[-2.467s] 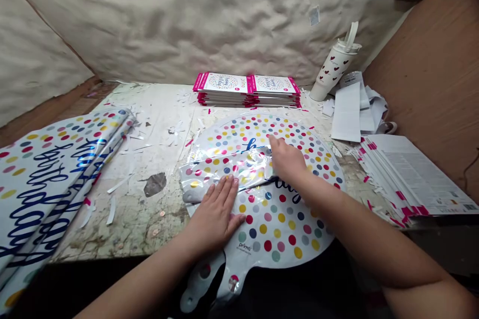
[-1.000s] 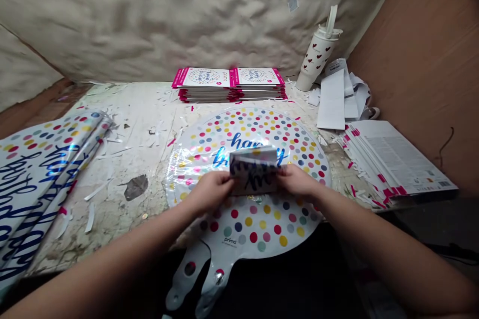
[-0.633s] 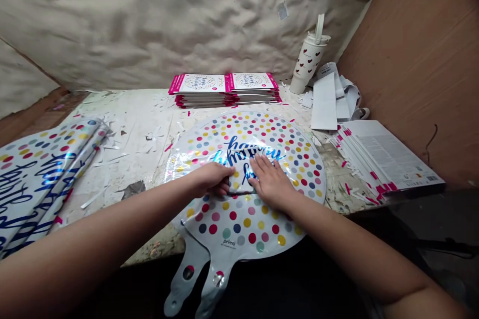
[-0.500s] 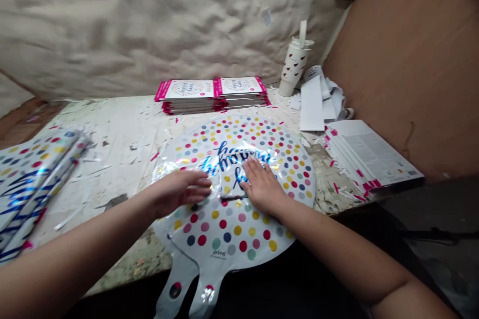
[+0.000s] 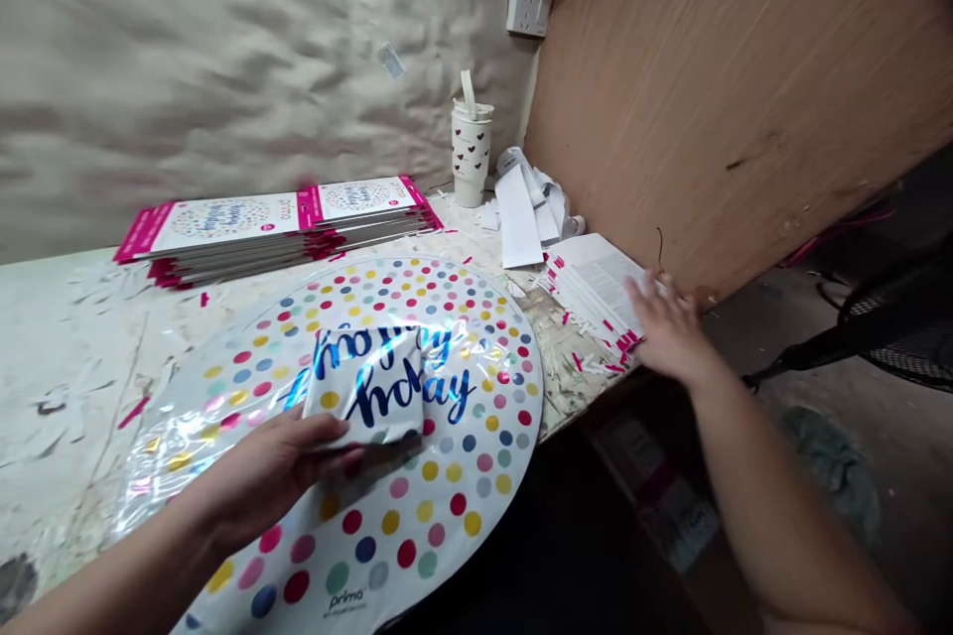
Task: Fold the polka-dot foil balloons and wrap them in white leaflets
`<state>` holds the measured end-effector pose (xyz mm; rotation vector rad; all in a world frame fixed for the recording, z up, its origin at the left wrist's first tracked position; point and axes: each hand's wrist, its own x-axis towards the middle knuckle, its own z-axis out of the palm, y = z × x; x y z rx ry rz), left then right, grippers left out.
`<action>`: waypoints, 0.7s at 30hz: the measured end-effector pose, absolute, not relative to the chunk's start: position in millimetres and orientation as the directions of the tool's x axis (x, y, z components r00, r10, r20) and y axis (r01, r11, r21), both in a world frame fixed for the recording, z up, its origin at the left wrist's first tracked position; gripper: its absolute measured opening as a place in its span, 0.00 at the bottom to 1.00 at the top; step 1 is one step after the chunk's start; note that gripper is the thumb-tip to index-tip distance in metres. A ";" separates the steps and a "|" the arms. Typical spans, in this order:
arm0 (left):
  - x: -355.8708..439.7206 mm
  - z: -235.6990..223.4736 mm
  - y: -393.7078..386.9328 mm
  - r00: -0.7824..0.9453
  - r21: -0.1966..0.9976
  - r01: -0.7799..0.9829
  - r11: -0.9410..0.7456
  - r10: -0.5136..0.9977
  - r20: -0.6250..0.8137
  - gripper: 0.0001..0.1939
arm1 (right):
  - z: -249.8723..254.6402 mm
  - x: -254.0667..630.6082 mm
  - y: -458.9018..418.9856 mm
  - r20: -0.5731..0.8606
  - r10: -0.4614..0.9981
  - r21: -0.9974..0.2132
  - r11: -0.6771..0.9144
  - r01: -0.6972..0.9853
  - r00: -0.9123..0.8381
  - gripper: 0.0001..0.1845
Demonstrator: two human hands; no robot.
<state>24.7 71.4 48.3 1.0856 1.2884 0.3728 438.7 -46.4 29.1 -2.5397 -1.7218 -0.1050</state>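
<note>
A folded foil balloon, white with blue lettering and a few dots, is pinched between the thumb and fingers of my left hand. Its near edge is lifted a little. Beneath it lies a large round flat foil balloon with coloured dots, spread over the table's front edge. My right hand is stretched out to the right, fingers spread, above a stack of printed white packets with pink edges. Whether its fingertips touch the top packet I cannot tell.
Two overlapping piles of pink-and-white packets stand at the back. A white tumbler and crumpled paper strips are near the brown side panel. Paper scraps litter the table. A black mesh fan is at the right.
My left hand has taken hold of the folded balloon and raised its near edge. My right hand has left it and moved right to the packet stack. The view has turned right.
</note>
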 end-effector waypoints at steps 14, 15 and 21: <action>-26.9 83.3 23.4 0.706 0.870 0.208 0.446 0.547 -0.449 0.13 | 62.9 276.0 -43.2 0.051 0.982 -0.333 0.189 0.924 -0.182 0.24; -29.8 87.7 17.5 0.743 0.864 0.240 0.443 0.489 -0.457 0.13 | 57.0 252.9 -37.4 -0.003 0.970 -0.366 0.227 0.902 -0.245 0.22; -13.6 100.2 7.7 0.706 0.885 0.425 0.191 0.541 -0.457 0.17 | 47.2 231.4 4.7 -0.186 0.809 -0.974 -0.078 0.211 -0.557 0.25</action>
